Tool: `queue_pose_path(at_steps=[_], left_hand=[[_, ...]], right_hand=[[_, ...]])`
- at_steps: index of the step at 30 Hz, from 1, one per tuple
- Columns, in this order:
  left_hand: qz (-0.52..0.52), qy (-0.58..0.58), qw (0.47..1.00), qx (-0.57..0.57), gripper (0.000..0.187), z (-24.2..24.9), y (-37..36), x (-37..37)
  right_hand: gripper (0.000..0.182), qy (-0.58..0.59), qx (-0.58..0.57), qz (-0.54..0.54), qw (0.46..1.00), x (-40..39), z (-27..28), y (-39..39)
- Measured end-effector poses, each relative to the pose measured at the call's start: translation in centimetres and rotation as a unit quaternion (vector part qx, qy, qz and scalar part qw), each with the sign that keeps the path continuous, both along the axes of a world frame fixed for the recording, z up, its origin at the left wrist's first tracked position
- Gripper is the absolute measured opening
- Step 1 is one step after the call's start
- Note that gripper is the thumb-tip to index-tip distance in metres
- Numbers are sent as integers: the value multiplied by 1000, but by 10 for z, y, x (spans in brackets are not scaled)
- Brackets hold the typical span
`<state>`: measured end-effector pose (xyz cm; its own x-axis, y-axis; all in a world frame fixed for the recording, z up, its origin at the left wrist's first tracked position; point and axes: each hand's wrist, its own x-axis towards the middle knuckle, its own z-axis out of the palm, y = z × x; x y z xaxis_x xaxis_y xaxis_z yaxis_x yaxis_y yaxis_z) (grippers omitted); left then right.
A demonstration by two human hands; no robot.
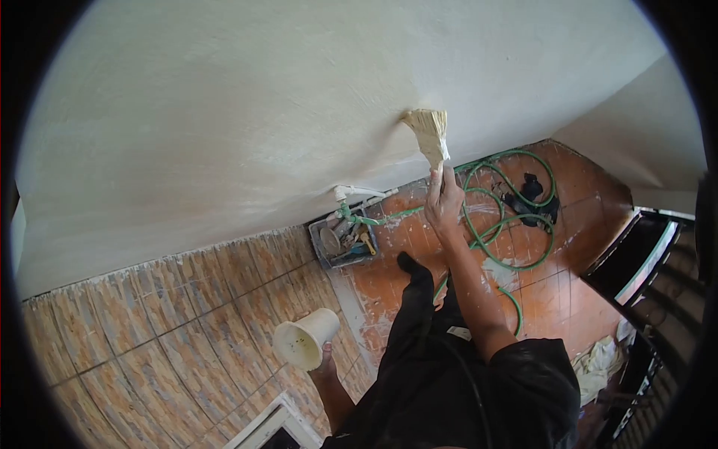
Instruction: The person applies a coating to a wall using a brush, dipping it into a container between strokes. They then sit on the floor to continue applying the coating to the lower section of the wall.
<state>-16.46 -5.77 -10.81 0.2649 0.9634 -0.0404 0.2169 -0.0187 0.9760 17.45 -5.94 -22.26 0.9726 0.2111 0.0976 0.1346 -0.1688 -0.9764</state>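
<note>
My right hand [445, 200] is closed around the handle of a wide paintbrush [429, 136] with pale, paint-coated bristles. The bristle tips are right at the whitish wall [247, 142], where a shadow meets them. Lower down, my left hand [326, 367] grips a white plastic bucket [313, 334], tilted so that its mouth faces left. Pale residue with dark specks shows inside it. The bucket is held out over the patterned tiles, well apart from the brush.
A grey crate of tools [344, 241] stands against the wall below a white pipe with a tap [351, 193]. A green hose [516, 264] lies coiled on the orange tiled floor beside a dark cloth [532, 200]. Metal railings [666, 299] and a pale crumpled sheet [598, 367] are at right.
</note>
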Motion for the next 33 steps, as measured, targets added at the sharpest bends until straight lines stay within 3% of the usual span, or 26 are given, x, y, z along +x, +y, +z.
queue_pose_path(at_steps=[4, 6, 7, 10, 12, 15, 17, 19, 20, 22, 23, 24, 25, 29, 33], left_hand=[[18, 100, 995, 4, 69, -1, -4, 1], [-23, 129, 991, 26, 72, -10, 2, -5], [-40, 138, 989, 36, 73, -14, 9, 1], [-125, 28, 991, 23, 82, 0, 12, 36], [-122, 49, 989, 64, 83, -25, 14, 27], [-105, 51, 985, 127, 85, -71, 13, 27], [-115, 28, 987, 112, 86, -83, 11, 32], [-132, -10, 985, 107, 87, -97, 15, 40], [-134, -23, 985, 104, 88, -104, 17, 44], [-169, 90, 978, 86, 90, -113, 15, 45], [-151, 88, 981, 83, 90, -125, 15, 48], [-142, 4, 989, 40, 87, -138, 14, 51], [-135, -80, 988, 0, 83, -145, 14, 52], [-164, -87, 977, -102, 91, -145, 22, 53], [-165, -104, 976, -99, 90, -153, 19, 48]], right_hand=[[20, -18, -112, 78, 991, 11, -57, 4], [24, -7, -220, 108, 970, 12, -97, 6], [24, -9, -217, 102, 971, 18, -117, 11], [28, 49, -313, 115, 942, 11, -193, -2], [36, 47, -346, 200, 916, 16, -262, -7], [40, 18, -308, 145, 940, 34, -218, 5], [43, 118, -253, 116, 953, 38, -138, -5], [41, 152, -100, 75, 980, 27, -71, -19], [41, 152, -107, 85, 979, 21, -53, -18], [38, 148, 159, 39, 975, 8, -30, -12], [37, 102, 163, 46, 980, 6, -47, -1], [37, 101, 159, 65, 980, 8, -70, 10], [36, 79, 101, 86, 988, 10, -97, 21], [38, 16, -13, 122, 992, -9, -195, 40], [45, 124, -243, 131, 953, -36, -281, 31]])
